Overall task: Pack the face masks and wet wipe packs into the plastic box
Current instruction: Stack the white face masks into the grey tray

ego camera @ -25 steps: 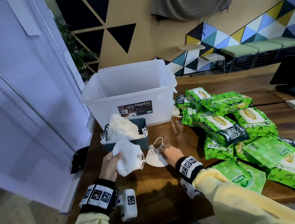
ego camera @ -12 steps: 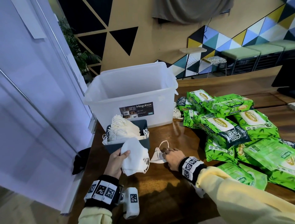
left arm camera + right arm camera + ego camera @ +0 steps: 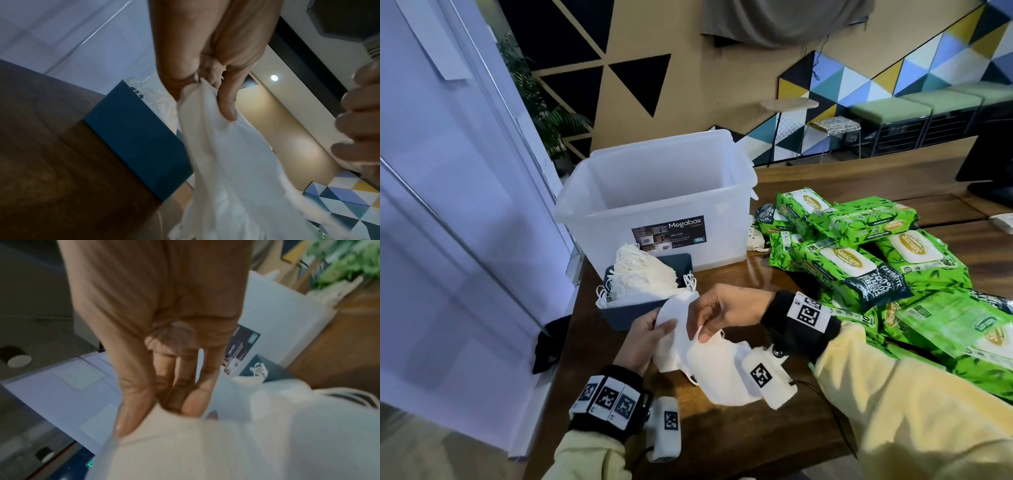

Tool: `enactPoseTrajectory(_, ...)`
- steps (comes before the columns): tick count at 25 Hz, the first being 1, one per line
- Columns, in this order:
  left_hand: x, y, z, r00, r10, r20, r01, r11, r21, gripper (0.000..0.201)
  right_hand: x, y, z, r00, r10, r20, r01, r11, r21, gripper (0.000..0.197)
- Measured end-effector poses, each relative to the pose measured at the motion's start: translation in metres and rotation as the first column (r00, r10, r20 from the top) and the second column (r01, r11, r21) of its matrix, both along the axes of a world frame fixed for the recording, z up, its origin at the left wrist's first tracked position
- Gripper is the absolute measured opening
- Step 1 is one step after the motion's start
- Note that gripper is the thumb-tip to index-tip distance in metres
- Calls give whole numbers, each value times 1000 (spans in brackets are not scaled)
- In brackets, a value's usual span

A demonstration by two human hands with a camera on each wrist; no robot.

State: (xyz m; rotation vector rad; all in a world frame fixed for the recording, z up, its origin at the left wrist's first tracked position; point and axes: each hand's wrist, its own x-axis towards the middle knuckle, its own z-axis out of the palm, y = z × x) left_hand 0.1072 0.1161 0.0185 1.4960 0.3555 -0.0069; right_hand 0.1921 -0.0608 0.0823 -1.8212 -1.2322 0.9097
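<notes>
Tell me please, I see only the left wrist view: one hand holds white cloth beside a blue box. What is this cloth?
Observer: A face mask; the left hand pinches it.
Operator: What does the other hand do?
Observer: The right hand pinches a second mask against the first.
Operator: Is anything packed already?
Observer: Nothing shows inside the plastic box; green wipe packs lie piled on the table to its right.
</notes>
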Motion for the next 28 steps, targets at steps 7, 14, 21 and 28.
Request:
enactPoseTrajectory(7, -6, -1, 5, 999, -27, 24, 28, 999, -34, 27, 10, 18, -11, 904, -397, 159, 385, 917, 105, 12)
enactPoseTrajectory(14, -9, -6, 3, 999, -44, -24, 41, 993, -111, 38, 14, 27, -14, 799, -573, 183, 556, 820, 136, 11)
enactPoseTrajectory(21, -9, -13, 10, 995, 57, -85, -78, 961, -264, 25, 16, 32, -22, 740, -636, 217, 621, 771, 141, 8)
enactPoseTrajectory(28, -8, -7, 3, 981, 139, -135, -159, 976, -149, 26, 11, 44, -31, 730, -622, 283, 599, 782, 173, 17)
